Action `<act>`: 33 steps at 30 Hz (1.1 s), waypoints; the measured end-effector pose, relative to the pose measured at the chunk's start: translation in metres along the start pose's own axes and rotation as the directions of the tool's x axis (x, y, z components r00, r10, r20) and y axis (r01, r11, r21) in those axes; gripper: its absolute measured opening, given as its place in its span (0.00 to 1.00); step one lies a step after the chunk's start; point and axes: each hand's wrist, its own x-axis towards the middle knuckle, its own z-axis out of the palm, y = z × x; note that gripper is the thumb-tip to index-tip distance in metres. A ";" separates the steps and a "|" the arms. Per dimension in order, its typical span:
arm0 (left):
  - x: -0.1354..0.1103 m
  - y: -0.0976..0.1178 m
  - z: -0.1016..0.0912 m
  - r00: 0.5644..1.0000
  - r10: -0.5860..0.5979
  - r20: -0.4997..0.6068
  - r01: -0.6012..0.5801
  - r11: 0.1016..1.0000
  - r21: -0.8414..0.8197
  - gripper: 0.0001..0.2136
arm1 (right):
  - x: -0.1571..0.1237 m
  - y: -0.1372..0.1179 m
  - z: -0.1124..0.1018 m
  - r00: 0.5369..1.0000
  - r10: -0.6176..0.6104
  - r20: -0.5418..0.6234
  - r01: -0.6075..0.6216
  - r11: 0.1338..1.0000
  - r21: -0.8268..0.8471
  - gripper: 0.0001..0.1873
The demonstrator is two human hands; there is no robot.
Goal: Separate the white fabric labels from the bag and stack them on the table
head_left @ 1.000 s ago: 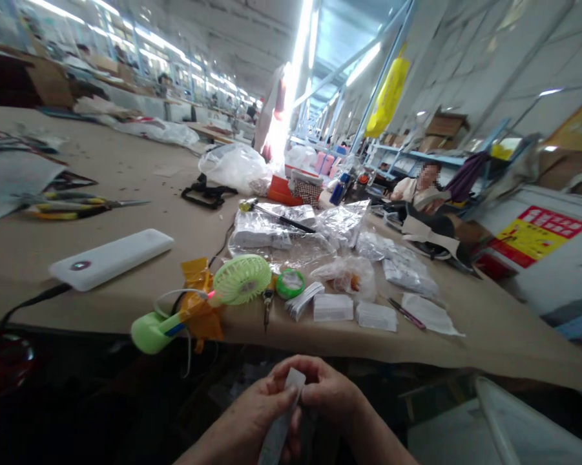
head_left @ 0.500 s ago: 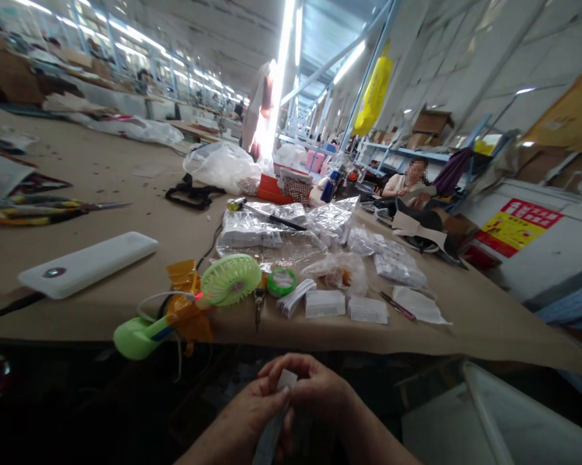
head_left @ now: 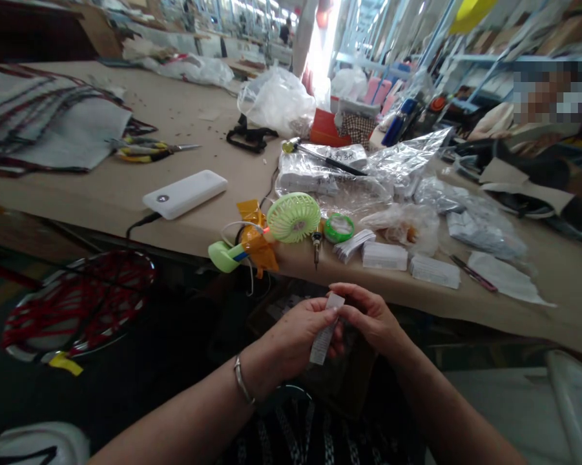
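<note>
Over my lap, in front of the table edge, my left hand pinches a narrow white printed label between thumb and fingers. My right hand curls in from the other side, its thumb and fingertips closed at the label's upper end. Some fingers are hidden behind the label. On the table just beyond lie white label stacks: a fanned one, a middle one and a right one. Left of them are a green tape roll and a small pointed metal tool.
A green handheld fan is taped at the table's front edge, with a white power bank to its left. Yellow-handled cutters and clear plastic packs lie farther back. A red-corded round seat stands lower left. Another person sits far right.
My view has tilted down and turned left, so the table things appear higher and farther right. Both hands still hold the label, and more of my forearms shows.
</note>
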 end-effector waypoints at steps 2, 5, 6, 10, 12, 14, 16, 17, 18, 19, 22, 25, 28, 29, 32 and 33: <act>0.001 0.001 -0.001 1.000 0.009 -0.002 -0.009 1.000 0.000 0.07 | 0.001 0.000 0.002 0.997 -0.061 -0.057 0.057 0.996 -0.065 0.18; 0.001 0.003 -0.001 0.999 0.018 -0.032 -0.018 1.000 0.003 0.06 | 0.003 -0.002 0.004 0.977 -0.203 -0.065 0.178 0.944 -0.277 0.16; 0.002 0.004 0.000 0.999 0.019 -0.045 -0.019 1.000 0.004 0.05 | 0.003 -0.003 0.004 0.972 -0.231 -0.041 0.205 0.920 -0.334 0.15; 0.002 0.004 -0.002 0.997 0.028 -0.067 -0.028 1.000 0.003 0.06 | 0.003 -0.002 0.005 0.974 -0.219 -0.063 0.181 0.910 -0.374 0.17; 0.003 0.003 -0.003 0.996 0.055 -0.066 -0.055 0.998 0.005 0.07 | 0.005 -0.002 0.007 0.979 -0.146 -0.142 0.106 0.960 -0.260 0.18; 0.003 0.002 -0.005 0.993 0.089 -0.073 -0.088 0.996 0.018 0.08 | 0.009 -0.002 0.008 0.983 -0.044 -0.176 0.032 0.997 -0.070 0.16; 0.003 0.002 -0.006 0.989 0.119 -0.089 -0.116 0.992 0.041 0.09 | 0.015 -0.003 0.011 0.987 0.056 -0.154 -0.038 0.993 0.116 0.12; 0.003 0.002 -0.006 0.986 0.131 -0.102 -0.126 0.990 0.055 0.09 | 0.017 -0.004 0.012 0.987 0.101 -0.128 -0.077 0.980 0.184 0.10; 0.003 0.002 -0.006 0.983 0.143 -0.115 -0.135 0.988 0.071 0.10 | 0.020 -0.005 0.014 0.985 0.143 -0.099 -0.116 0.965 0.235 0.09; 0.003 0.002 -0.007 0.980 0.153 -0.127 -0.143 0.986 0.086 0.10 | 0.021 -0.006 0.016 0.981 0.179 -0.069 -0.154 0.950 0.272 0.09; 0.003 0.003 -0.007 0.969 0.189 -0.158 -0.168 0.977 0.134 0.12 | 0.025 -0.007 0.022 0.973 0.230 0.003 -0.217 0.915 0.341 0.10; 0.004 0.004 -0.009 0.959 0.229 -0.166 -0.198 0.963 0.185 0.12 | 0.028 -0.006 0.027 0.975 0.219 0.020 -0.210 0.900 0.381 0.10; 0.007 0.005 -0.013 0.943 0.274 -0.188 -0.223 0.942 0.251 0.12 | 0.034 -0.005 0.029 0.978 0.207 0.002 -0.192 0.905 0.380 0.09; 0.008 0.006 -0.014 0.932 0.300 -0.205 -0.235 0.929 0.287 0.12 | 0.037 -0.004 0.029 0.979 0.203 -0.027 -0.180 0.915 0.362 0.09; 0.010 0.011 -0.019 0.882 0.402 -0.247 -0.269 0.858 0.438 0.09 | 0.044 -0.004 0.028 0.975 0.159 -0.157 -0.120 0.965 0.232 0.08; 0.010 0.014 -0.021 0.863 0.436 -0.255 -0.274 0.828 0.490 0.09 | 0.046 -0.004 0.027 0.973 0.136 -0.184 -0.103 0.979 0.178 0.08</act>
